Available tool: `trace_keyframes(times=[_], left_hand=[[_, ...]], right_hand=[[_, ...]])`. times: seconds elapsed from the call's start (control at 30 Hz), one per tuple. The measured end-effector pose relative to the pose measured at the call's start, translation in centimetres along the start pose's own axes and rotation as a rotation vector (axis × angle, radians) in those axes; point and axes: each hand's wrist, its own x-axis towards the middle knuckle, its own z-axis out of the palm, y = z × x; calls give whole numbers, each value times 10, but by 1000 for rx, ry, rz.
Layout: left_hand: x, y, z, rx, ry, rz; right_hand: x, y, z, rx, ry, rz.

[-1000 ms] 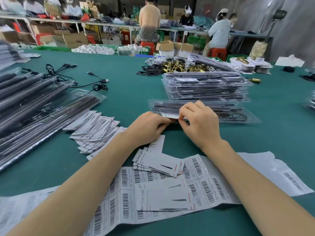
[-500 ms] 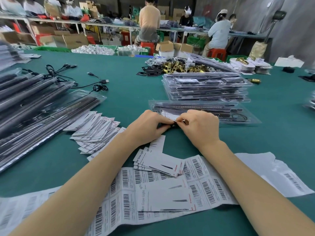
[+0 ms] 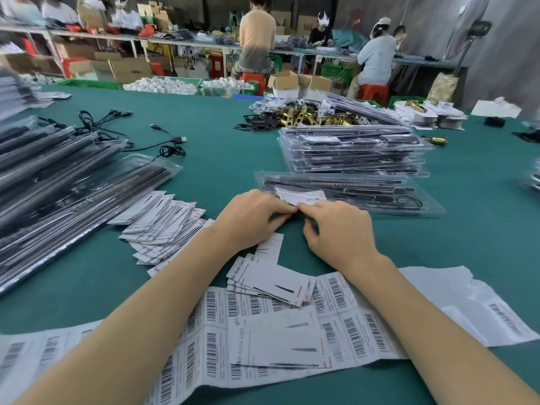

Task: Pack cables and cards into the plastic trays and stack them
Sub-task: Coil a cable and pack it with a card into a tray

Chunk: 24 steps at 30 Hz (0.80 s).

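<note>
Tray (image 3: 365,197): clear plastic, lying on the green table (image 3: 222,159) just before the stack of packed trays (image 3: 353,150), a white card (image 3: 301,196) at its near left end.
Your left hand (image 3: 251,220): fingers curled, pinching the tray's near edge.
Your right hand (image 3: 339,229): fingertips meeting the left at that edge; whether it pinches, you cannot tell.
Loose cards (image 3: 157,226): fanned out left of your hands.

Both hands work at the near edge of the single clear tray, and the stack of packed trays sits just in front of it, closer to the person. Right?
Not quite. The head view shows the stack of packed trays behind the single clear tray, farther from the person. Both hands, left hand and right hand, are at its near edge.
</note>
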Motion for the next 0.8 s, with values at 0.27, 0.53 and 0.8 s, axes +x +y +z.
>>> trace_keyframes(times=[0.27,0.53,0.8], left_hand=[[-2,-6,-16,124,105,44],[-4,-9,-17,308,147,45],[-4,-6,-11,251,341,99]], right_hand=[[-2,-1,1,-21,-53,57],[-3,-3,1,17,-101,63],[-5,-2,3,58,-119,72]])
